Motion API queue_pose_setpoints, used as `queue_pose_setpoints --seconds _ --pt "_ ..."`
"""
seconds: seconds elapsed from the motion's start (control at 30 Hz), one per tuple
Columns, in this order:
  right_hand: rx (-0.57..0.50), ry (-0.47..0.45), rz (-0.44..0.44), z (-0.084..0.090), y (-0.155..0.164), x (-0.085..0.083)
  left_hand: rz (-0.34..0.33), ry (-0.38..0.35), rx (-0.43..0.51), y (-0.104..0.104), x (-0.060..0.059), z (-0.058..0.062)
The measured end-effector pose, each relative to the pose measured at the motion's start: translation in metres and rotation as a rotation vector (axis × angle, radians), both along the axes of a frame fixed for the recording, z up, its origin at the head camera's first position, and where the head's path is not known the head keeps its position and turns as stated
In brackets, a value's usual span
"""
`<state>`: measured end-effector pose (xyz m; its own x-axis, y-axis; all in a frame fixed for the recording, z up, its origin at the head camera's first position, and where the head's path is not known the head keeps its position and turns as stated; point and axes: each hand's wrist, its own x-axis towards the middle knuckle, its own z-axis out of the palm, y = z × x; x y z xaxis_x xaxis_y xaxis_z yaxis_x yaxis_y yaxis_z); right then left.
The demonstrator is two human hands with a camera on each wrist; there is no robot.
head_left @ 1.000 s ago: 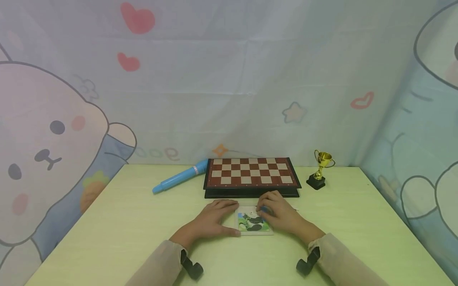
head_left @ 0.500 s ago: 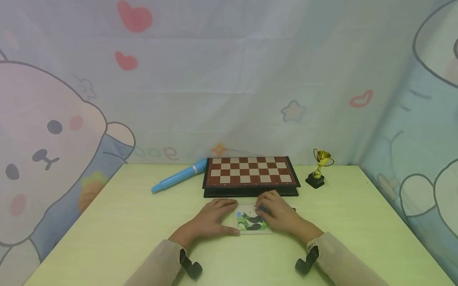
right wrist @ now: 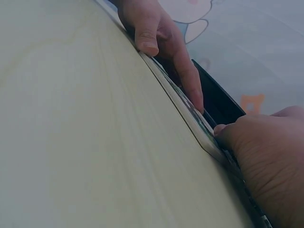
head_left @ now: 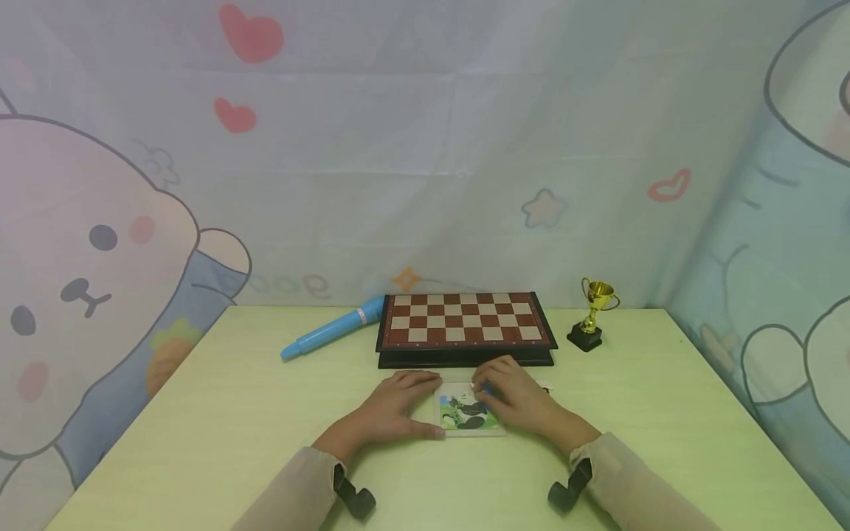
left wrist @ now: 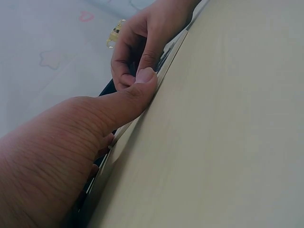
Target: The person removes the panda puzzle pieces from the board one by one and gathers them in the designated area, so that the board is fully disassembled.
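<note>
Panda picture (head_left: 468, 419) in a pale frame (head_left: 474, 434) lies flat on the yellow-green tabletop (head_left: 425, 487), just towards 6 o'clock from the checkered board (head_left: 465, 319). Compared with a second ago, little differs: both hands keep nearly the same places around the frame, the whole head view sits very slightly further left, and the dark tip of a small item (head_left: 547, 390) beside the right hand shows more plainly. At 9 o'clock of the picture, the left hand (head_left: 392, 409) is spread, its thumb apart from the fingers, the thumb touching the frame's near corner and the fingertips at its far corner. Towards 2 to 3 o'clock, the right hand (head_left: 519, 396) bends over the frame's upper right part, thumb and fingers pinching a blue piece (head_left: 489, 389) that they mostly cover. From the right wrist, the frame appears edge-on as a thin slab, with the left thumb resting at its edge, which the head view shows only from above. From the left wrist, the left thumb crosses in front of the right fingertips, and the blue piece cannot be made out. Further out, a gold trophy (head_left: 593, 317) stands upright at 2 o'clock, while a blue pen-shaped object (head_left: 332, 332) at 10 o'clock shows only in the head view.
</note>
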<state>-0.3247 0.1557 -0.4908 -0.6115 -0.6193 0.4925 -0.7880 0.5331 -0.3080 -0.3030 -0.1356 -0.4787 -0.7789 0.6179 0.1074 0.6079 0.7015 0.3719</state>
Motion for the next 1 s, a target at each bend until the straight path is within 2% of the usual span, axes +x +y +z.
queue_pose_setpoints --seconds 0.2,0.33,0.57,1.0 --pt "-0.053 0.018 0.049 0.0002 0.0001 -0.0004 -0.007 0.006 0.014 -0.0004 0.0003 -0.0003" --pt "-0.088 -0.004 0.087 0.0002 0.0002 0.0001 -0.008 0.006 0.012 -0.0007 0.0005 -0.0007" --pt "-0.097 -0.097 0.044 0.0029 0.0002 0.0036 0.004 -0.002 -0.006 0.0 0.0003 0.0003" --pt "-0.102 -0.105 0.068 0.0038 0.0008 0.0055 0.004 -0.003 0.003 0.0004 0.0009 -0.0005"
